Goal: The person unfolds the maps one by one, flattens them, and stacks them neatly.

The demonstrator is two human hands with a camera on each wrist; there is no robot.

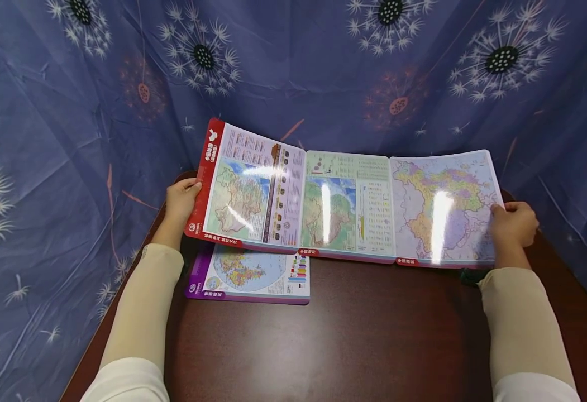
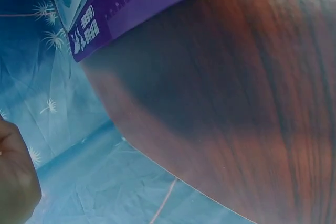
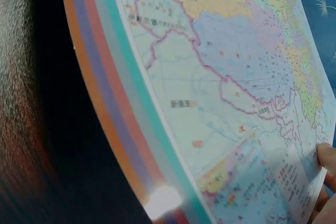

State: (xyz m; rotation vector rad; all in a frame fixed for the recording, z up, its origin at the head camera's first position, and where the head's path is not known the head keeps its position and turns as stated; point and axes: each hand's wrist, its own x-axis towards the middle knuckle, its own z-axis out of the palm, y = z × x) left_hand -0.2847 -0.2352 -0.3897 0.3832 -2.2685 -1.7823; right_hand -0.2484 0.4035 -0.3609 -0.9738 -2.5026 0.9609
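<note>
A fold-out map of China [image 1: 346, 215] is spread in three glossy panels above the table, raised and tilted toward me. My left hand [image 1: 180, 205] pinches its red left margin, thumb on the front. At the opposite edge, my right hand [image 1: 515, 226] grips the right panel, with the thumb in front; in the right wrist view the fingers [image 3: 328, 166] hold the panel's edge, and coloured stripes run along another edge. Partly hidden beneath the left panel lies a purple-edged world map [image 1: 248, 298] on the table. The left wrist view shows its purple margin [image 2: 142, 9].
The dark brown wooden table [image 1: 363, 335] has rounded back corners. Blue cloth with dandelion prints [image 1: 283, 67] hangs behind and on both sides, near the table edges. A dark object [image 1: 471, 276] shows by the right wrist. Bright glare streaks cross the map panels.
</note>
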